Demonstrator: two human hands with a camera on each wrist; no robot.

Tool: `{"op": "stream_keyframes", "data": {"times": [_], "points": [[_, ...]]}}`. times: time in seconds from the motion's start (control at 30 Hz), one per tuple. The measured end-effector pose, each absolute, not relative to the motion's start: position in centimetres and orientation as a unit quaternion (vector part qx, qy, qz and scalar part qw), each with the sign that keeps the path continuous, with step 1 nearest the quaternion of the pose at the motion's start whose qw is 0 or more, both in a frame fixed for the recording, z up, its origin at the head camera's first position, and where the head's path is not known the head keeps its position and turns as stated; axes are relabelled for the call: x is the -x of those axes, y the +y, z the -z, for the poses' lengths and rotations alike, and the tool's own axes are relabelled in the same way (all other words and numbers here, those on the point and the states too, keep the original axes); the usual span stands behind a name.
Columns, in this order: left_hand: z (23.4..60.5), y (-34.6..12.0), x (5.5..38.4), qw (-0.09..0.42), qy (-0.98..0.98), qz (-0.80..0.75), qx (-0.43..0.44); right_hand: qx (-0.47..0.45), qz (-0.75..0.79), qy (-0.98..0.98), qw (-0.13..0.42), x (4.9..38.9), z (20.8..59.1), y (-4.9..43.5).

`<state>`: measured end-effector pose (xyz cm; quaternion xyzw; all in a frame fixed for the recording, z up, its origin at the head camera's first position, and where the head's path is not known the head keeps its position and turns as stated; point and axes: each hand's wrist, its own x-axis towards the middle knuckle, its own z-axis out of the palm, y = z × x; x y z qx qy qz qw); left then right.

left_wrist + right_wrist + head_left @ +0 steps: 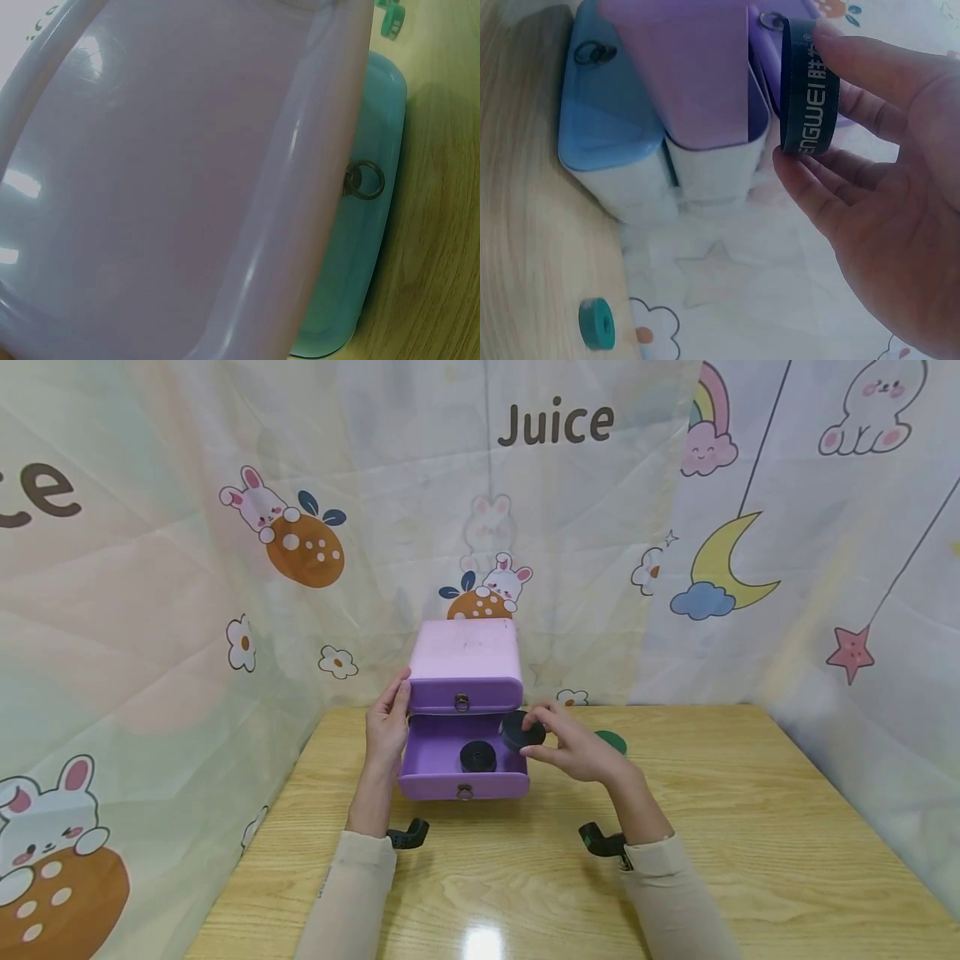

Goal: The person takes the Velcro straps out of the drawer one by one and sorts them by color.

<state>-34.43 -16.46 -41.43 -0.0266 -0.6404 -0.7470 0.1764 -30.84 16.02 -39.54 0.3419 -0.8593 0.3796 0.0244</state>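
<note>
A small drawer cabinet [465, 647] with a pale pink top and purple drawers stands on the table. Its pulled-out purple drawer [431, 789] contains a black roll of tape [477, 758]. Above the drawer's right side, my right hand [573, 747] pinches another black roll [808, 94] between thumb and fingers; white lettering runs along its rim. My left hand [386, 727] rests with extended fingers against the cabinet's left side, by the upper drawer [435, 696]. A pale purple surface [172, 165] fills most of the left wrist view.
A green roll [596, 324] lies on the table right of the cabinet, partly behind my right hand in the head view. Below the pulled-out drawer is a blue drawer [611, 112] with a ring pull [366, 180]. A printed curtain [600, 543] hangs behind the table [480, 877].
</note>
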Motion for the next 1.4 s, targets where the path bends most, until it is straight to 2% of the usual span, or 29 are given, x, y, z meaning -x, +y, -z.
{"op": "stream_keyframes", "data": {"times": [0.43, 1.1, 1.4], "points": [[41.5, -16.4, 34.4, 0.179, -0.641, 0.745, 0.029, -0.333, -0.397, -0.855, 0.028, 31.1, 39.5, 17.4], [41.4, -16.5, 34.4, 0.173, -0.64, 0.749, 0.019, -0.26, -0.296, -0.918, 0.053, 32.7, 42.0, 21.8], [41.4, -16.5, 34.4, 0.173, -0.642, 0.747, 0.021, -0.238, -0.269, -0.933, -0.012, 33.3, 42.5, 23.3]]}}
